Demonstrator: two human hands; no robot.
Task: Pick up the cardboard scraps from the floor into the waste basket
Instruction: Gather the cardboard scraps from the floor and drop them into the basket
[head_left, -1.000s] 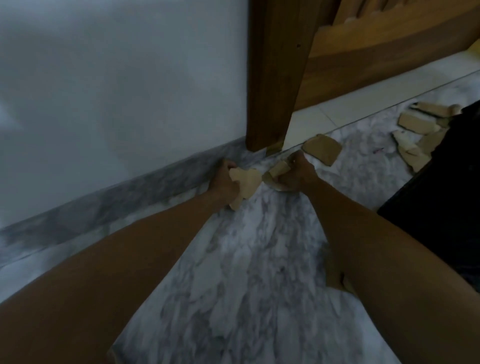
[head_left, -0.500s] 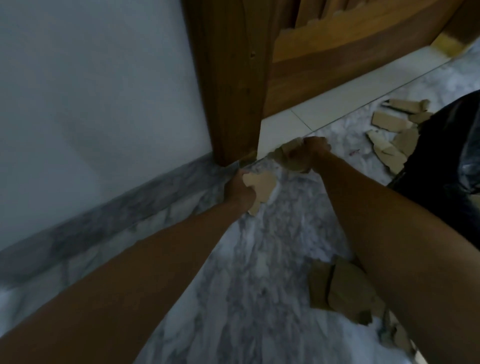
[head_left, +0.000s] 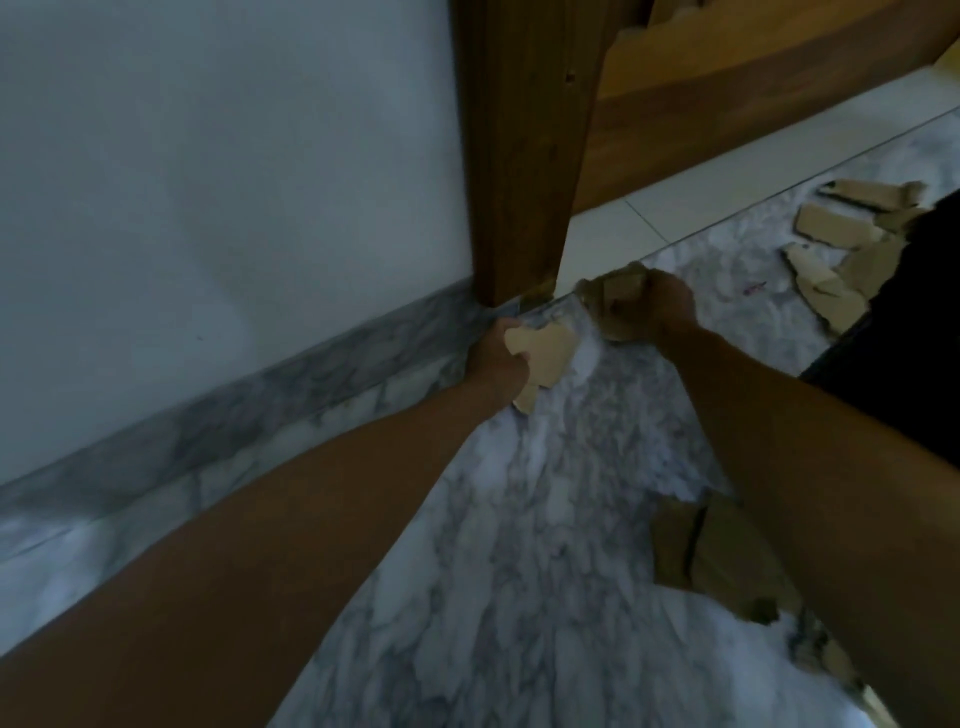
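Cardboard scraps are in both of my hands: the left hand (head_left: 496, 358) has its fingers curled round a pale torn scrap (head_left: 543, 358), which sticks out to the right of the knuckles and hangs down toward the marble floor (head_left: 519, 545). Just up and to the right of it, my right hand (head_left: 657, 312) is closed on a darker wad of cardboard (head_left: 610, 299), the pieces bunched on the left side of the fist; I cannot tell how many it holds. Directly beyond the left fingers stands a wooden post (head_left: 524, 156), its foot at the grey skirting (head_left: 311, 374) under the white wall (head_left: 208, 182). Well to the right of the right hand, loose scraps (head_left: 826, 244) lie in a cluster on the floor against something black (head_left: 909, 332) at the edge of view. Nearer me, under my right forearm, more brown pieces (head_left: 711, 556) lie flat on the marble.
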